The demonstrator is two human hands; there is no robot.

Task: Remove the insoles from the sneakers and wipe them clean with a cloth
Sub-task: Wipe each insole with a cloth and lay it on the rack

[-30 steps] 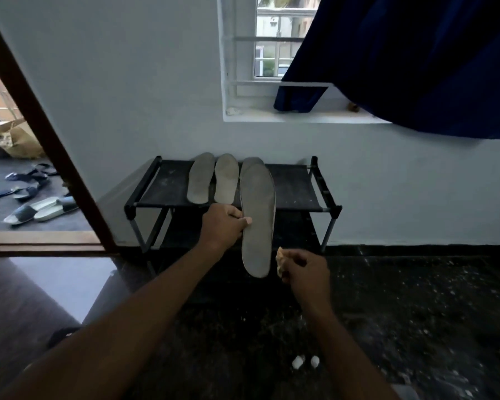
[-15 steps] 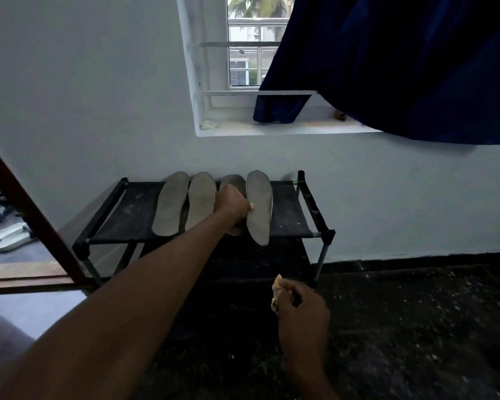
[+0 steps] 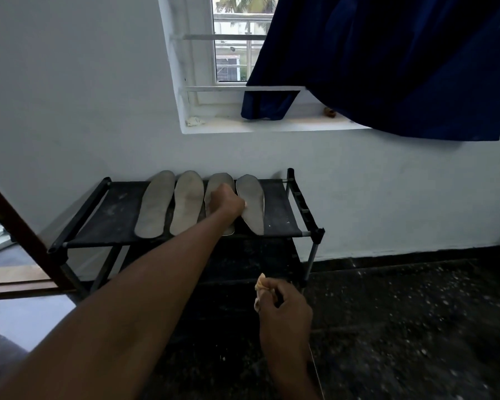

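At the far left edge of the frame a dark wooden door frame [image 3: 15, 226] cuts diagonally across, with pale footwear only partly visible beyond it. Just right of that, in the middle of the frame, a black shoe rack [image 3: 104, 217] stands against the white wall, and four grey insoles lie side by side on its top shelf, toes toward the wall. Going across them: the first insole [image 3: 154, 204], the second insole [image 3: 186, 204] just beside it, the third insole [image 3: 215, 184] mostly covered by the left hand [image 3: 225, 204], and the fourth insole [image 3: 252, 203] at the right end of the row. The left hand is curled closed, its thumb tip touching the inner edge of the fourth insole; whether it actually pinches that insole or only rests against it I cannot tell. No sneakers are in view. Lower and to the right, in the bottom centre of the frame, the right hand [image 3: 283, 308] is closed around a small pale cloth [image 3: 261, 290], held well apart from the rack above the dark speckled floor [image 3: 416, 327]. Upper right, a dark blue curtain [image 3: 387, 67] hangs over the window sill [image 3: 272, 125]. The fourth insole's heel lies right at the shelf's front edge, so a careless pull of the hand away could drag it off onto the gritty floor and dirty it; a sideways nudge could also shove it onto the third insole.
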